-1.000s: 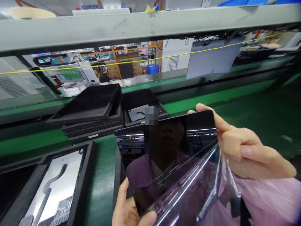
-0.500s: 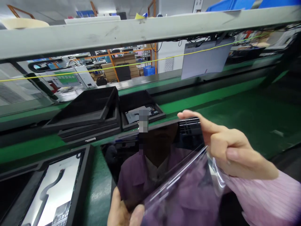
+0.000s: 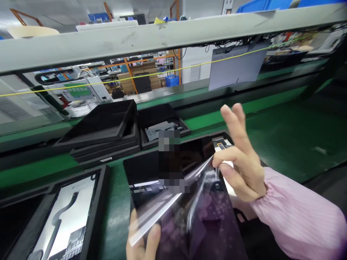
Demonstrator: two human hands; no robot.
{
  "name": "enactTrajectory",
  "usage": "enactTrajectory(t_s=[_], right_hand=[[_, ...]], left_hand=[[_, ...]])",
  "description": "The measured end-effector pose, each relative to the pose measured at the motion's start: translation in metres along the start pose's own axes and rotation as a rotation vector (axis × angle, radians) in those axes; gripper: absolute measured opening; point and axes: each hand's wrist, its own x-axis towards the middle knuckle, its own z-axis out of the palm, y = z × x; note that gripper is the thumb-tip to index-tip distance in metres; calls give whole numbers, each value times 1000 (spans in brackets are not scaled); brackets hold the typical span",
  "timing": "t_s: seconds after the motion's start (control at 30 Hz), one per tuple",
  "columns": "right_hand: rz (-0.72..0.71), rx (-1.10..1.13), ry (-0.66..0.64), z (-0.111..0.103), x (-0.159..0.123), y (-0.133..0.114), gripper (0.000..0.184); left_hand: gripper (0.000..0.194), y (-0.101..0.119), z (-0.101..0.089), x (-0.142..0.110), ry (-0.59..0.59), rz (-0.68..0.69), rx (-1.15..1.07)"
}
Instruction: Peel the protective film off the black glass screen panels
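Observation:
A glossy black screen panel [image 3: 146, 171] is held low in the middle, over the green belt. My left hand [image 3: 141, 238] grips its near left edge, thumb on top. A clear protective film [image 3: 173, 196] is partly peeled off the panel and lifts up toward the right. My right hand [image 3: 240, 159] pinches the film's corner between thumb and forefinger, its other fingers raised. The pink sleeve [image 3: 300, 220] runs off to the lower right.
Stacked black foam trays [image 3: 105, 130] sit behind the panel, and one beside them holds a metal part [image 3: 162, 128]. At the lower left another tray [image 3: 97, 202] holds a silver back cover [image 3: 62, 216]. The green conveyor belt [image 3: 284, 133] stretches right. A grey shelf beam [image 3: 162, 36] crosses overhead.
The panel has tilted down flatter. My right hand left the panel's top corner, pinched the film and pulled it up and back, so more film has come off.

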Motion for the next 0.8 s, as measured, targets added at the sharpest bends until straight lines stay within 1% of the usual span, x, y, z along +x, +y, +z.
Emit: enactTrajectory(t_s=[0.03,0.07,0.1,0.13,0.2,0.23,0.27,0.3,0.37,0.4,0.43,0.47,0.5,0.57,0.63,0.67,0.73,0.8], right_hand=[[-59,-2,11,0,2,-1,9],[-100,38,-18,0,5,-4,6],[-103,130,-80,0,8,-7,8],[-58,262,-176,1,13,-10,15],[126,552,-410,4,24,-16,33],[211,663,-522,5,31,-18,42],[252,725,-635,5,38,-19,49],[235,750,-754,5,45,-19,54],[111,701,-979,5,59,-16,55],[47,646,-1062,4,64,-13,52],[-1,592,-1116,4,69,-10,47],[-24,545,-1142,5,72,-6,40],[-31,518,-1142,5,74,-3,33],[-26,498,-1087,8,73,2,16],[-9,470,-936,14,66,3,4],[6,442,-826,18,60,3,4],[59,393,-593,28,46,0,13],[131,393,-410,38,32,-4,20]], left_hand=[[55,1,0,2,-20,-28,0],[57,2,-1,5,-55,-59,-10],[59,4,-2,8,-102,-89,-31],[60,7,-3,11,-152,-119,-57],[60,11,-5,16,-243,-161,-103],[59,14,-6,18,-275,-170,-118],[57,16,-7,19,-304,-178,-133],[55,17,-7,20,-332,-186,-152],[49,18,-6,22,-397,-200,-228],[47,18,-5,24,-427,-208,-276],[45,17,-4,26,-450,-214,-319],[43,15,-4,28,-448,-212,-351],[40,13,-3,31,-422,-209,-363],[33,9,-2,35,-306,-212,-335],[26,8,-2,38,-207,-225,-289],[24,8,-1,39,-191,-236,-271],[24,10,-1,40,-207,-249,-252],[25,11,-2,41,-232,-261,-237]])
